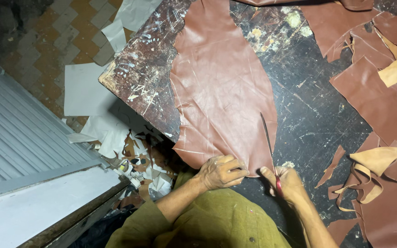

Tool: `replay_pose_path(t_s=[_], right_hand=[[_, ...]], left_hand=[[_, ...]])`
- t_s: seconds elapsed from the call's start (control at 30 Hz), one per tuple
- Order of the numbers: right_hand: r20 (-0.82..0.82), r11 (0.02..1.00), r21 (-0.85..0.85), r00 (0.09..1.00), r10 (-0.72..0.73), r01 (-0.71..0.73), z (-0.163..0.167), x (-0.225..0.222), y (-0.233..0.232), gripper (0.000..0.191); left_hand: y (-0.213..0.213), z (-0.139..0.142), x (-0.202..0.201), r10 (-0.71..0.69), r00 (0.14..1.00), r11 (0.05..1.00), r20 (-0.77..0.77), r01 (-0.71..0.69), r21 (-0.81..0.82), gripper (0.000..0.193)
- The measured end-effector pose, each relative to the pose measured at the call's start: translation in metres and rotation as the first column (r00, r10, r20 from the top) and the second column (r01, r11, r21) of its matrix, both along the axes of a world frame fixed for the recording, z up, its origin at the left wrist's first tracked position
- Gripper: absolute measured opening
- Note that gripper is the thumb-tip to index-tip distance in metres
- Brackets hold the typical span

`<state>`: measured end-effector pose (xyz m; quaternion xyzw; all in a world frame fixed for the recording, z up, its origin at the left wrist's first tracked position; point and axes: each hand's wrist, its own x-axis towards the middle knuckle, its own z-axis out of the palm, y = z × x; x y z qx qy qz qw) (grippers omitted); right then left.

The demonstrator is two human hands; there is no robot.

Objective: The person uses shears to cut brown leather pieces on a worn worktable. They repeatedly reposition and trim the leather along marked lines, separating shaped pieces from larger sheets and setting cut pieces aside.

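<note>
A large reddish-brown leather hide [224, 87] lies flat on a dark, scarred worktable [309, 115], its glossy face creased with fine wrinkles and pale scratch lines, its outline long and irregular. At the hide's near edge, the person's left hand [220, 171] presses down — fingers together, curled over the leather's rim. Just right of that, the right hand [286, 183] is clamped around red-handled scissors [270, 149], the thin blades lying on the hide's right margin. Right of the hide lie heaped leather offcuts [377, 110] — brown faces, tan undersides. Left of it, beyond the table's edge, paper scraps [111, 128] litter the floor.
</note>
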<state>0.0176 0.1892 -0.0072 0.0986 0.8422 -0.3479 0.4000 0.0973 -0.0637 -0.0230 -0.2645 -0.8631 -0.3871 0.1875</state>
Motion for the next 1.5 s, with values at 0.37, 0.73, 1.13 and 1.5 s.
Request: replay_pose_path(t_s=[0.37,0.73,1.13,1.5], right_hand=[[-0.072,0.995,-0.088,0.996,-0.051,0.044,0.009,-0.044,-0.031,0.049],[-0.096,1.0,0.015,0.995,0.012,-0.011,0.018,-0.07,-0.055,0.058],[-0.263,0.995,0.005,0.96,0.098,-0.1,0.015,-0.098,-0.079,0.057],[-0.18,0.999,0.006,0.983,0.038,-0.037,0.031,-0.124,-0.112,0.062]], left_hand=[[-0.004,0.001,-0.001,-0.028,1.0,0.999,0.0,0.028,0.021,0.019],[-0.01,0.001,-0.001,-0.05,0.998,0.996,0.029,0.048,0.077,0.02],[-0.015,0.004,-0.002,-0.052,0.998,0.995,0.044,0.048,0.092,0.018],[-0.017,0.005,-0.003,-0.062,0.997,0.995,0.048,0.058,0.081,0.018]])
